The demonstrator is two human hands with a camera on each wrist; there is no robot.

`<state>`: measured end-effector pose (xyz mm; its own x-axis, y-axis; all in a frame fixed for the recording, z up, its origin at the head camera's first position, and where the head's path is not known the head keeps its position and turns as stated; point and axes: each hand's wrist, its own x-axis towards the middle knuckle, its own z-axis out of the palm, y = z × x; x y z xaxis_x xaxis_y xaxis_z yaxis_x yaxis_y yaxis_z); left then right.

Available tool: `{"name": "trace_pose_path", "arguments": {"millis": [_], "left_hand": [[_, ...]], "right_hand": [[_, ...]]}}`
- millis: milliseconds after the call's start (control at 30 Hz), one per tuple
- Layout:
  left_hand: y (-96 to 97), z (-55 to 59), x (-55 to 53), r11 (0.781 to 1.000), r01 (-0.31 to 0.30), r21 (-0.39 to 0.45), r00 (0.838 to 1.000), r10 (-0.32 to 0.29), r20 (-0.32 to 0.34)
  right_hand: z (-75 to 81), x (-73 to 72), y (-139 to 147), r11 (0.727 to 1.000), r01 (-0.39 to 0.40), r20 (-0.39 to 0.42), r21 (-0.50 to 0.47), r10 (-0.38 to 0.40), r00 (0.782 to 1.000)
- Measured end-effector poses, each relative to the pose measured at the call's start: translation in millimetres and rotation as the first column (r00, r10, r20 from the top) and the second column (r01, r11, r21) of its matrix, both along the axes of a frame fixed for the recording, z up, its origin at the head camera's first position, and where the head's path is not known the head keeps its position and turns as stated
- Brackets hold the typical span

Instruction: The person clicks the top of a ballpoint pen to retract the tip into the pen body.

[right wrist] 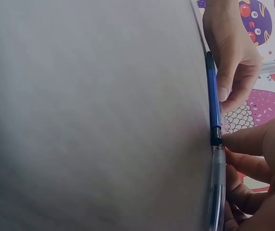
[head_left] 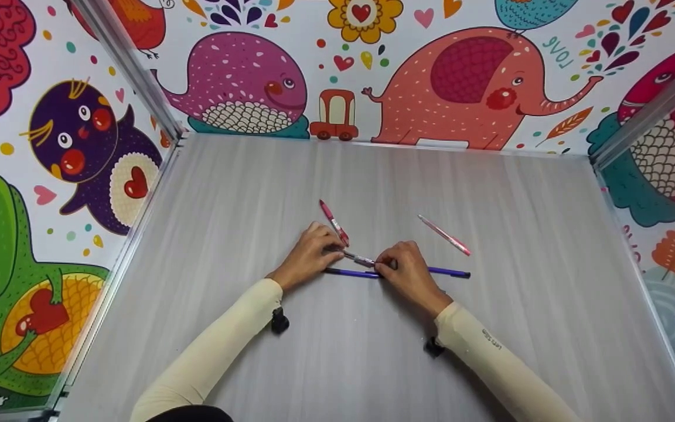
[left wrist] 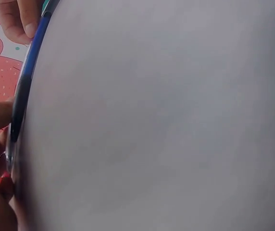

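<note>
In the head view, a slim pen with a grey-and-clear barrel (head_left: pixel 360 258) spans the gap between the two hands. My left hand (head_left: pixel 309 255) pinches its left end between thumb and fingers. At its other end, the curled fingers of my right hand (head_left: pixel 409 274) pinch the pen. Just below lies a blue pen (head_left: pixel 350 273) with a dark end, shown close up in the right wrist view as a blue barrel (right wrist: pixel 213 96). End to end with it there is a clear-barrelled section (right wrist: pixel 218 178). A blue length with a black end (head_left: pixel 452 272) shows right of my right hand, which hides the middle.
Above my left hand lies a red pen (head_left: pixel 334 223), its lower end near the fingers. A clear pen with a pink end (head_left: pixel 444 234) lies farther right. The grey table (head_left: pixel 337 363) is bordered by metal-framed panels with cartoon animals (head_left: pixel 460 88).
</note>
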<state>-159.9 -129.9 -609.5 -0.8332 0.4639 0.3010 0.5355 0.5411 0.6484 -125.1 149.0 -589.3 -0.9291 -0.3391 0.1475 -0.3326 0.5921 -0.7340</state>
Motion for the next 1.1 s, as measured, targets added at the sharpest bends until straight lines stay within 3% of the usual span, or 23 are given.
{"name": "trace_pose_path", "arguments": {"millis": [133, 333, 633, 900, 1000, 1100], "left_hand": [[-2.7, -0.2, -2.5, 0.999, -0.012, 0.039, 0.997, 0.015, -0.071], [-9.9, -5.5, -13.2, 0.991, -0.015, 0.13, 0.98, 0.04, -0.197], [-24.4, -22.0, -34.9, 0.99, -0.041, 0.138, 0.978, 0.069, -0.199], [-28.2, -14.6, -42.8, 0.993, -0.017, 0.118, 0.971, 0.044, -0.235], [-28.0, -6.8, -43.8, 0.997, -0.024, 0.072, 0.972, 0.04, -0.231], [-27.9, 1.5, -43.5, 0.998, -0.052, -0.025, 0.974, 0.045, -0.222]], "right_hand": [[2.2, -0.8, 2, 1.0, 0.006, 0.016, -0.025, -0.005, 1.0], [5.0, -3.3, 1, 0.999, 0.015, 0.016, -0.041, -0.015, 1.0], [6.4, -7.0, -10, 0.999, 0.035, -0.007, -0.013, -0.035, 0.999], [12.0, -11.9, -19, 0.999, 0.041, 0.033, -0.016, -0.04, 0.999], [14.0, -15.6, -21, 0.999, 0.047, 0.042, -0.021, -0.046, 0.998], [14.6, -19.2, -24, 0.999, 0.045, 0.05, -0.021, -0.044, 0.998]]}}
